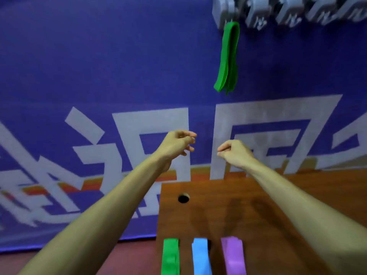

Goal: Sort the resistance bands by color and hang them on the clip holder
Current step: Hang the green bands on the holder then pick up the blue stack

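right at the near edge of the wooden tabletop [248, 205], three folded resistance bands lie side by side in a neat row: a green band [170, 257] on the left, a blue band [201, 257] in the middle, a purple band [233, 255] on the right. narrow gaps between them, none touching, all running off the bottom of the view. a little further up the tabletop, near its left edge, there's a round dark hole [183, 198] in the wood.

now the arms, both stretched forward and raised above the tabletop's far end, near each other. the left hand [176, 144] is relaxed, fingers loosely half-curled and spread, nothing in it. the right hand [233, 151] is bunched, fingers curled in toward the thumb, and nothing shows in its grasp either. there's a clear gap between the two hands, and neither touches a band.

behind them, the blue banner [99, 66] with big white characters covers the wall. up high on it, above and a touch right of the hands, one hanging green band [228, 56] dangles doubled over from the leftmost clip [224, 10] of the grey clip holder [278, 10]. the row of clips runs off to the right along the top edge; it's blurred, so what the other clips carry i can't tell.
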The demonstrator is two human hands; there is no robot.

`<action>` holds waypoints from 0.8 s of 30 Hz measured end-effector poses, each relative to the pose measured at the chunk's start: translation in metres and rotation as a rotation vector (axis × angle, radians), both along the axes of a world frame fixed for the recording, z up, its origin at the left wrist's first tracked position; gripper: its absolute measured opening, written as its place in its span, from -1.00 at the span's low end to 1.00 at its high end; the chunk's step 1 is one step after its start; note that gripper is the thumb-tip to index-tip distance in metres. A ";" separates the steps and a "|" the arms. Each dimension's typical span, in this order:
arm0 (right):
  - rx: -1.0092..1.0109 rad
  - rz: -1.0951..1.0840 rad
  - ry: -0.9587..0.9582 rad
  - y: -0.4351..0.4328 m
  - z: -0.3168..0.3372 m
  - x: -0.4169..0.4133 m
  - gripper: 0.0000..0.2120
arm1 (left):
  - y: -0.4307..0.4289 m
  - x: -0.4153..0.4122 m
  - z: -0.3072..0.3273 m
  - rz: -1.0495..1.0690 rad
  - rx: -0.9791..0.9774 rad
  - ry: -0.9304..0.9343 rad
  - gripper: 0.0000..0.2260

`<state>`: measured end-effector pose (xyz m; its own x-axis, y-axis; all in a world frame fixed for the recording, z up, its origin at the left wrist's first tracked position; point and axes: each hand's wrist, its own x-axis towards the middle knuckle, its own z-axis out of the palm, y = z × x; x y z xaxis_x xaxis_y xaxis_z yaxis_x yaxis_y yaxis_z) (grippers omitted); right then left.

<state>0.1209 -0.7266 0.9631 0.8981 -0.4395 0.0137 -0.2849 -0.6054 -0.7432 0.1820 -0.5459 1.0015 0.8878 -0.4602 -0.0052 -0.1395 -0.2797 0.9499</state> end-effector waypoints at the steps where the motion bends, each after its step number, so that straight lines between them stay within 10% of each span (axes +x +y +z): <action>1: 0.023 0.006 0.026 0.008 -0.015 0.000 -0.94 | 0.007 -0.002 -0.015 0.004 0.015 0.018 -0.83; 24: 0.313 0.099 0.444 0.107 -0.259 -0.034 -0.90 | 0.111 -0.037 -0.344 0.109 0.507 0.508 -0.88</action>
